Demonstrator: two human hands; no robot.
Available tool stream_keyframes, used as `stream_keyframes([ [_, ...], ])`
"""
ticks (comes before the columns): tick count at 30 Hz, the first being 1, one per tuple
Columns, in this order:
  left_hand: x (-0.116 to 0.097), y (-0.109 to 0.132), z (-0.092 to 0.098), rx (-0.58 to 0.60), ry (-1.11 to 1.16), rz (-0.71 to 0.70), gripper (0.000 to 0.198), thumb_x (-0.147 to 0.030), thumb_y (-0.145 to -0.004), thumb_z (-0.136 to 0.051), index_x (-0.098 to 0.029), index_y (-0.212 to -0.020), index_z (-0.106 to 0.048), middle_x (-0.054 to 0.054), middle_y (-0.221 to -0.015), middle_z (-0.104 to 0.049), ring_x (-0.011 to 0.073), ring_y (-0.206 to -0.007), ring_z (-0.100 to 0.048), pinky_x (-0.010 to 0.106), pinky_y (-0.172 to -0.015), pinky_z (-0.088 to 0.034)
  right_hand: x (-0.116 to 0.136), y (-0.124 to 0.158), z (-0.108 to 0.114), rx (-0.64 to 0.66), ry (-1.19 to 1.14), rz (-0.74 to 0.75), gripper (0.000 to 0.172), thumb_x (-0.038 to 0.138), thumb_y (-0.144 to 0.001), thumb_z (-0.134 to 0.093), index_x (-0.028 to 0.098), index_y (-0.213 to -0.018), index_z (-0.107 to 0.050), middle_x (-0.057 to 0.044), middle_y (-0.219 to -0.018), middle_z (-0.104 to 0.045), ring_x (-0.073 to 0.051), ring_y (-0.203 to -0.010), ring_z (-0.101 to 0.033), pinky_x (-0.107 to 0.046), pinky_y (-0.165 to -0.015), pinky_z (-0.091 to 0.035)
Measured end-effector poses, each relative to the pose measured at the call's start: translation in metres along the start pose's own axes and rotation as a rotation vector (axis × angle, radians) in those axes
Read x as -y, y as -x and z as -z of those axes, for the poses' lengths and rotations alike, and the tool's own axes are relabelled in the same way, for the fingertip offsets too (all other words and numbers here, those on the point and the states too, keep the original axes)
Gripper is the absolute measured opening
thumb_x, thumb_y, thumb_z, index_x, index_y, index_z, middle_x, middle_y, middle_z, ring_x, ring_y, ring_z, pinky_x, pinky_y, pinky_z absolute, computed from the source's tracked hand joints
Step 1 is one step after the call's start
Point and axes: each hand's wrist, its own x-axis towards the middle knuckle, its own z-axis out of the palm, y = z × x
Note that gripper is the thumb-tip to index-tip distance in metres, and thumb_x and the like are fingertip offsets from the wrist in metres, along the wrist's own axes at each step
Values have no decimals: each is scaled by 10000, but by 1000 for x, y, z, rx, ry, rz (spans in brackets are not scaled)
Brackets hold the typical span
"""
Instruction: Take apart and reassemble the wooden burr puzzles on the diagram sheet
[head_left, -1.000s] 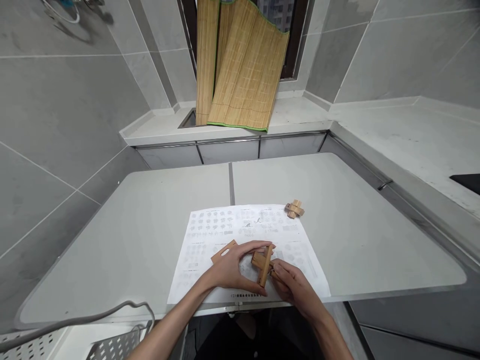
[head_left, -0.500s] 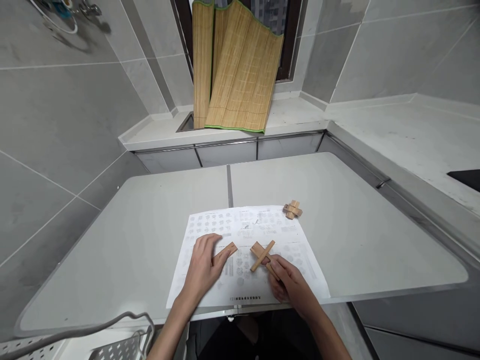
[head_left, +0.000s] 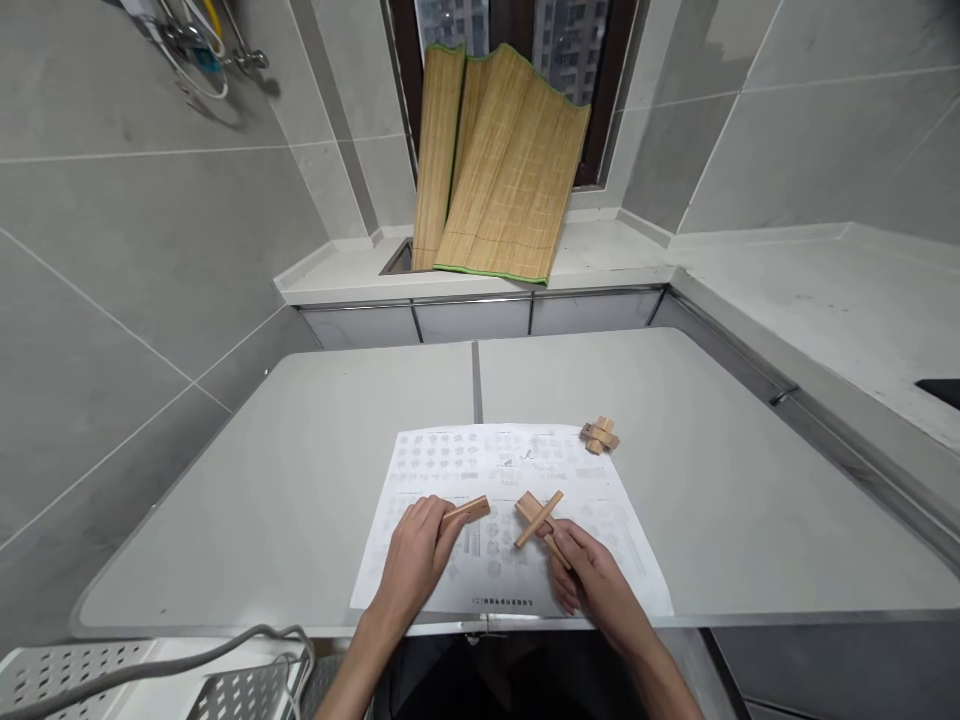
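A wooden puzzle piece [head_left: 474, 508] is gripped between the thumb and fingers of my left hand [head_left: 417, 552], low over the printed sheet [head_left: 465, 590]. My right hand [head_left: 589, 572] is closed around the lower end of a few crossed wooden puzzle pieces [head_left: 536, 517]; one thin stick lies slantwise across the others. A gap separates the two hands, and their woods do not touch. Beyond them, at the sheet's far right corner, rests an interlocked wooden puzzle [head_left: 600, 435]. My right fingers hide part of the crossed pieces.
The sheet lies on a white folding table [head_left: 225, 480] with a seam down its middle. Behind it, a bamboo mat [head_left: 517, 180] leans at the window on a white counter [head_left: 600, 250]. A grey hose [head_left: 187, 660] runs past the near left edge, over a perforated white rack [head_left: 82, 665].
My left hand has closed more around its wooden piece, which now sits more level. The right hand still holds the crossed pieces much as before. The whole view has shifted slightly.
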Motion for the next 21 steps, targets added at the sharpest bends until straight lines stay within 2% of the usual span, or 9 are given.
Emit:
stream_keyframes([
  [2, -6, 6, 0, -4, 170, 113, 355, -504, -1082, -433, -217, -985, -621, -2, -812, -610, 178, -718, -531, 305, -698, -400, -2, 0, 0, -1, -1, 2, 491, 678, -938, -666, 206, -1060, -606, 110, -526, -402, -81, -435, -320, -223, -442, -333],
  [4, -15, 11, -2, -6, 372, 211, 413, -567, -1069, -420, -213, -973, -611, -32, -705, -519, 154, -632, -459, 281, -634, -361, -3, 0, 1, 6, 3, 5, 499, 681, -938, -665, 203, -1065, -602, 108, -535, -405, -85, -441, -326, -226, -441, -336],
  [6, -24, 15, -5, 17, 607, 253, 463, -633, -1044, -428, -207, -979, -596, -53, -662, -423, 140, -590, -390, 266, -586, -322, -4, 0, 1, 12, 2, 10, 493, 675, -945, -660, 202, -1069, -599, 105, -545, -404, -89, -447, -334, -229, -441, -342],
  [9, -37, 18, -6, 79, 879, 270, 499, -674, -1011, -477, -199, -1104, -597, -66, -679, -390, 119, -559, -331, 247, -541, -280, -3, 1, 0, 18, -10, 20, 475, 663, -953, -660, 206, -1067, -598, 104, -553, -403, -91, -450, -340, -231, -447, -342],
  [11, -43, 20, -4, 56, 878, 289, 490, -650, -989, -551, -195, -1152, -626, -63, -673, -418, 117, -555, -345, 241, -533, -283, -1, 2, -1, 18, -13, 19, 474, 663, -948, -668, 208, -1063, -601, 102, -559, -405, -91, -455, -346, -232, -452, -343],
  [15, -42, 21, 2, -96, 768, 312, 404, -559, -920, -704, -179, -1053, -732, 4, -719, -587, 173, -681, -540, 258, -605, -419, 2, 4, -2, 20, -8, 18, 472, 667, -940, -677, 211, -1038, -603, 101, -564, -403, -87, -461, -354, -229, -460, -351],
  [19, -34, 17, 6, -167, 829, 291, 335, -504, -874, -767, -171, -907, -749, 68, -920, -700, 241, -918, -656, 315, -816, -538, 4, 5, -2, 38, -1, 10, 453, 652, -966, -652, 210, -1047, -597, 100, -569, -408, -89, -468, -349, -232, -470, -349],
  [21, -32, 13, 6, -158, 871, 284, 321, -481, -867, -778, -171, -950, -752, 90, -1074, -723, 269, -1067, -668, 345, -956, -538, 3, 3, -1, 37, 2, 16, 450, 647, -982, -631, 205, -1063, -596, 102, -571, -408, -91, -466, -345, -234, -471, -347],
])
